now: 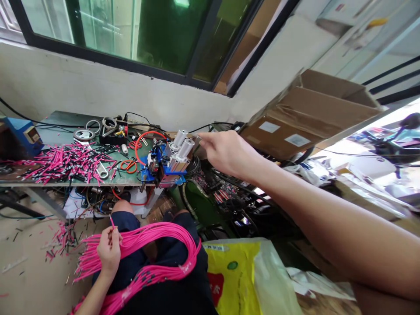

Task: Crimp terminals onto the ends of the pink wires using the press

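Over my lap, my left hand [110, 250] pinches one pink cable, its tip pointing up above the fingers. A large looped bundle of pink cables [177, 236] drapes across my thighs, with many loose ends beside that hand. My right hand [226, 151] is stretched forward, just right of a small blue press [167, 164] with two silver cylinders [182, 146]. Its index finger points left and the other fingers are curled. Whatever the fingertips may hold is too small to tell.
Pink and black cable scraps [70, 162] cover the green workbench [126, 175]. Orange-handled scissors [128, 165] and tape rolls [93, 127] lie there. A blue machine [22, 138] stands at left. A cardboard box [295, 118] is at right, a yellow bag [234, 271] beside my leg.
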The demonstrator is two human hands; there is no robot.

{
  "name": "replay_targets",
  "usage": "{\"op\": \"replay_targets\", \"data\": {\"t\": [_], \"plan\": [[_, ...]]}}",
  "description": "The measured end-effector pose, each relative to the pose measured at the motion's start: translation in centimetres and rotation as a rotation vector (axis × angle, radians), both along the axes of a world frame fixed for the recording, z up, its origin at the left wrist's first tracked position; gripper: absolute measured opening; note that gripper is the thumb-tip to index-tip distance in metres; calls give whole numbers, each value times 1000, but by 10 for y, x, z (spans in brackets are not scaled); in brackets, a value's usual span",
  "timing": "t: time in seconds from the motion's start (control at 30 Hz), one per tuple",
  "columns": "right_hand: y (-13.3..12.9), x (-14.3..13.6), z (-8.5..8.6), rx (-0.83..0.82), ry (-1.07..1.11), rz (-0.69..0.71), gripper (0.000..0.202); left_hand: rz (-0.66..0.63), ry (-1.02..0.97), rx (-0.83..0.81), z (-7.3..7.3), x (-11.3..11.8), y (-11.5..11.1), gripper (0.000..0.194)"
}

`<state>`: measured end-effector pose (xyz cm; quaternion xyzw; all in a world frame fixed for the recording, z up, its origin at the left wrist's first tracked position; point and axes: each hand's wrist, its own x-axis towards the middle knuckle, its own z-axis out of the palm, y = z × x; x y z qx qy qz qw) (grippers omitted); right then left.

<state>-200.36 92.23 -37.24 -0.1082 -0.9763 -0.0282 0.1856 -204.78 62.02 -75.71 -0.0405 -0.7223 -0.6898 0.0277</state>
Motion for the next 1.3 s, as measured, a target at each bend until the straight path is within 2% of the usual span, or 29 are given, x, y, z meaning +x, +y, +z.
{"op": "replay_targets", "data": {"t": [0.17,0.47,0.67,0.8,0.9,1.1,1.3], "plan": [[9,3,-5,56,40,2,28,-3,3,-28,0,0,0,44],[15,1,-5,224,-103,-52,34,-7,22,-27,-7,-1,-2,41],[12,1,-2,216,-99,-72,33,-9,27,-21,-6,2,-4,41],[2,-12,5,158,-131,-93,36,-7,22,-43,-6,1,-3,42],[-1,-26,6,120,-151,-64,35,-13,21,-50,-7,1,-3,42],[7,-34,3,34,-183,35,18,5,21,-41,-8,2,-4,45],[9,-33,4,89,-211,51,23,5,28,-58,-6,1,-4,45]]}}
